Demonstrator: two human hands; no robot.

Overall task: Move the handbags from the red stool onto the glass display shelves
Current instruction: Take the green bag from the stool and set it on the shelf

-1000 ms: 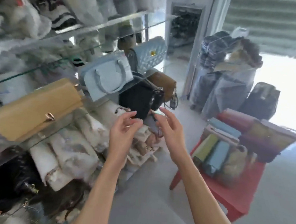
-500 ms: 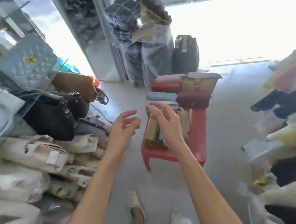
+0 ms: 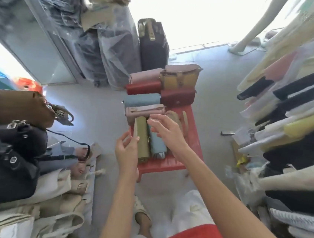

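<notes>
A red stool [image 3: 172, 164] stands on the floor ahead of me, loaded with several handbags. An olive-green handbag [image 3: 142, 137] stands on edge at its near left, with a light blue handbag [image 3: 156, 145] beside it. Further back lie a pale pink bag [image 3: 143, 112], a blue bag [image 3: 142, 101], a red one [image 3: 143, 87], a maroon one [image 3: 177, 98] and a mustard one [image 3: 177, 80]. My left hand [image 3: 127, 151] hovers with relaxed fingers at the olive bag's left side. My right hand [image 3: 167, 131] reaches over the olive and blue bags, fingers spread, holding nothing.
Black bags [image 3: 7, 153] and a brown bag [image 3: 16, 107] sit on the shelves at left, cream bags [image 3: 57, 195] below them. Plastic-wrapped bundles [image 3: 110, 42] and a dark suitcase [image 3: 153, 44] stand behind the stool. Hanging clothes [image 3: 292, 113] line the right side.
My view has swung from the glass shelves down to the stool. Both hands have moved forward and down, arriving at the olive bag on the stool.
</notes>
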